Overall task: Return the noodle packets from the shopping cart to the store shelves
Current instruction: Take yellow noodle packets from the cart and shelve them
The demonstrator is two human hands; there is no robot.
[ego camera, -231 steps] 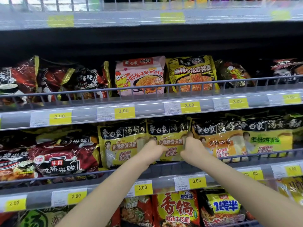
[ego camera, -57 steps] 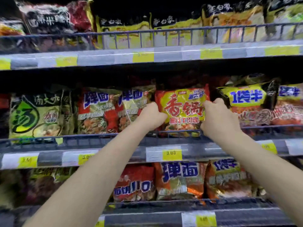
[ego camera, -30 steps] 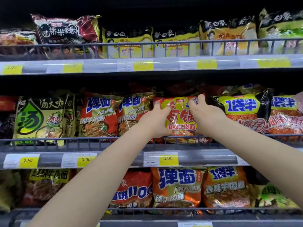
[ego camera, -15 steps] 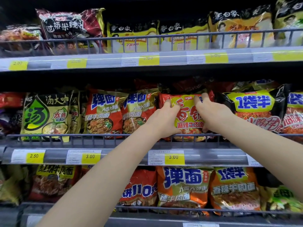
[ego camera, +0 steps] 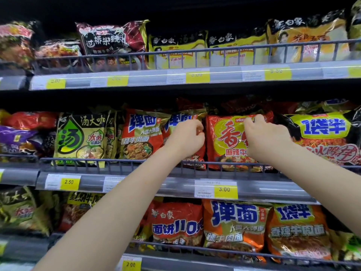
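Right hand (ego camera: pixel 267 139) pinches the top of the red-and-yellow noodle packet (ego camera: pixel 226 141); left hand (ego camera: pixel 185 139), fingers curled, just beside its left edge, grip indeterminate.

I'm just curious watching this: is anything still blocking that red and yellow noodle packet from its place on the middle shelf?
Nothing visible does. The red and yellow packet already stands upright behind the wire rail of the middle shelf, between neighbouring packets. The left hand is at its left edge and the right hand lies on its front.
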